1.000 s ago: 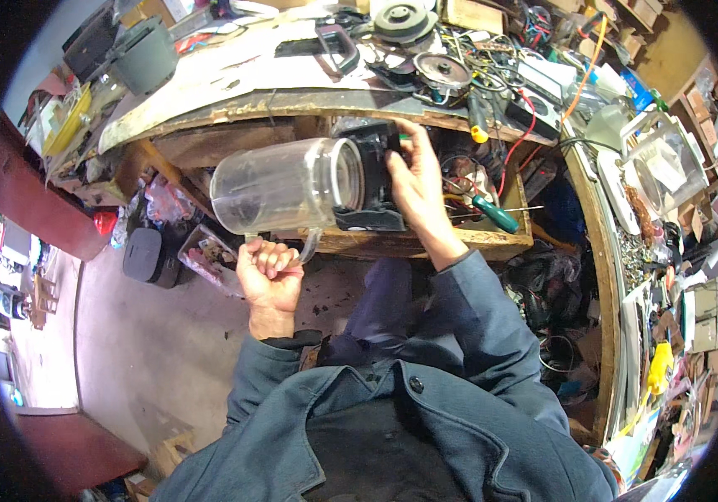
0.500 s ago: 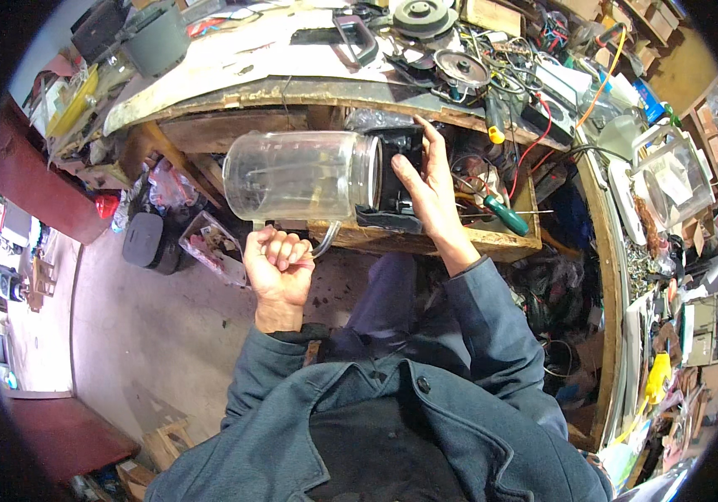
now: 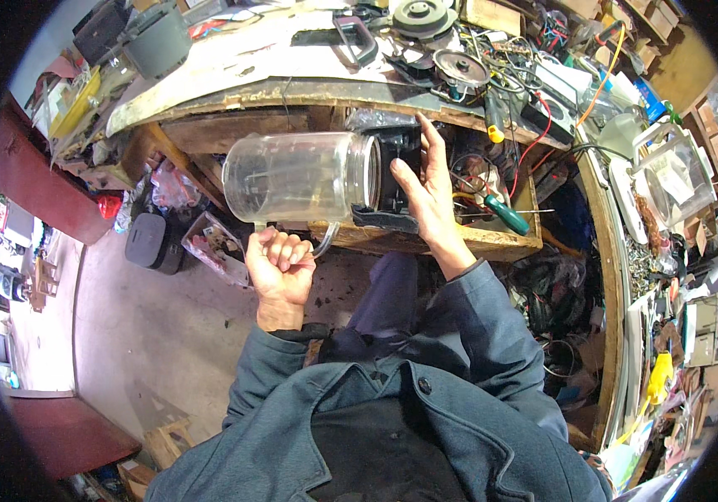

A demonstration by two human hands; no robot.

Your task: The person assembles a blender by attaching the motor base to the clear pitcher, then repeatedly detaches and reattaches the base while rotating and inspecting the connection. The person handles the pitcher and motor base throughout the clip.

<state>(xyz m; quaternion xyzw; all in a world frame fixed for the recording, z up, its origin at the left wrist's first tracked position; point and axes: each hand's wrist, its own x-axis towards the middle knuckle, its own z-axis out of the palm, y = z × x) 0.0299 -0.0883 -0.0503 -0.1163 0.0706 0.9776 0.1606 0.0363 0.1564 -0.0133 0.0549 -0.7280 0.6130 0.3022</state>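
Note:
A clear plastic jug (image 3: 292, 177) lies on its side in the air before the bench, its open-looking end toward the right. My left hand (image 3: 279, 266) is closed round its clear handle (image 3: 326, 238), which shows beside the fist. Against the right end of the jug sits a black plastic part (image 3: 394, 180), possibly a base or collar. My right hand (image 3: 431, 188) grips this part from the right, thumb on the near side and fingers up along it. The palm hides some of the part's far face.
A wooden drawer (image 3: 493, 243) stands pulled out below the bench, with a green-handled screwdriver (image 3: 506, 215) across it. Pulleys (image 3: 461, 69), wires and tools crowd the worktop's right. A small open box (image 3: 212, 249) and a dark case (image 3: 153, 240) stand on the floor at left.
The black part has turned slightly at the jug's end, its lower edge now sitting a little more to the left. Both hands stay almost in place.

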